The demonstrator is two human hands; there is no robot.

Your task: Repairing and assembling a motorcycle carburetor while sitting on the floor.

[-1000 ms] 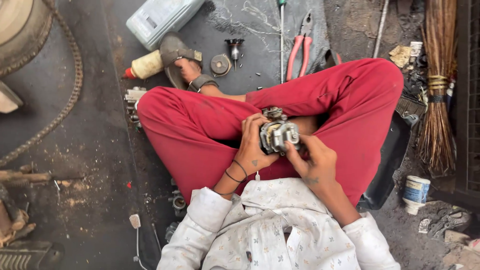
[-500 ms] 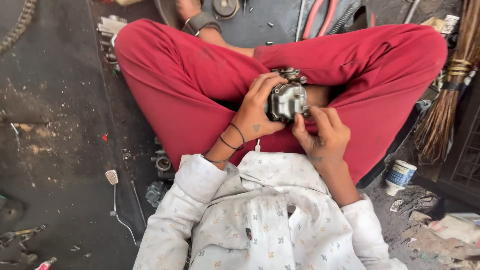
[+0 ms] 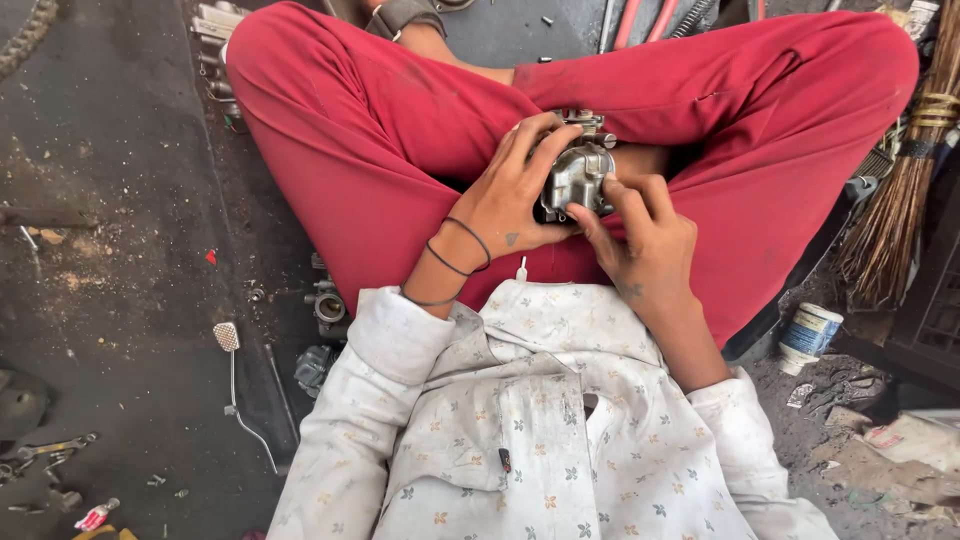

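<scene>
Hands at work on a small grey metal engine part (image 3: 578,178), seemingly a carburettor, held over the lap of a person seated cross-legged on a grimy workshop floor (image 3: 110,300). The left hand (image 3: 515,195) wraps around the part from the side, its grip closed on the casting so that it is steadied above the red trousers (image 3: 370,140) rather than resting on the ground. The right hand (image 3: 645,240) comes up from below, fingers pinched against the lower face of the same part; the thumb and forefinger press at its edge, though what they bear on is too small to tell. Holding the piece close to the body, between both knees, keeps it steady and in plain sight of the head camera.

Other metal parts (image 3: 325,305) lie on the floor just beside the left thigh, within reach. A thin lever with a flat pad (image 3: 232,345) lies nearby. Red-handled pliers (image 3: 640,15) lie beyond the knees at the top edge, a straw broom (image 3: 905,190) leans at the right, and a small tin (image 3: 810,335) stands near the right knee.
</scene>
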